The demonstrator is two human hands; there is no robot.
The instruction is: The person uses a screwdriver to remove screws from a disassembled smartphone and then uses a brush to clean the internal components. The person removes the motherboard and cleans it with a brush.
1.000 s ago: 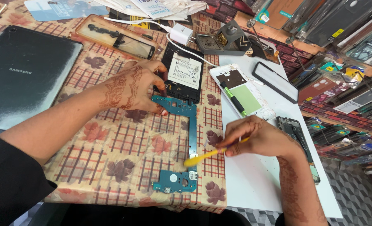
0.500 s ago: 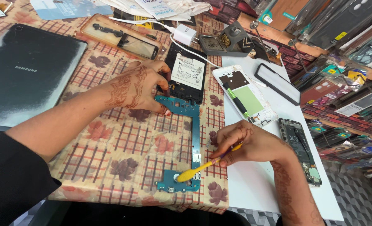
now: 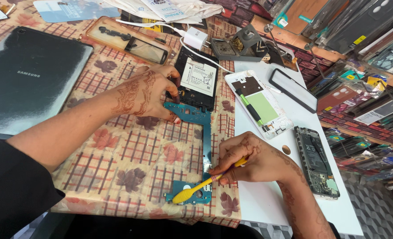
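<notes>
a single head-worn camera looks steeply down and slightly forward over a cluttered repair table (image 3: 289,208), close enough that both forearms enter from the bottom edge; with only one view, nothing overlaps with another.

Circuit board (image 3: 199,132): matt blue laminate with small metal parts. Toothbrush (image 3: 192,191): smooth yellow plastic. Tablecloth (image 3: 130,155): printed, slightly glossy, creased. Tablet back (image 3: 24,79): dark, smooth, semi-gloss. White mat (image 3: 302,194): smooth, matt.
</notes>
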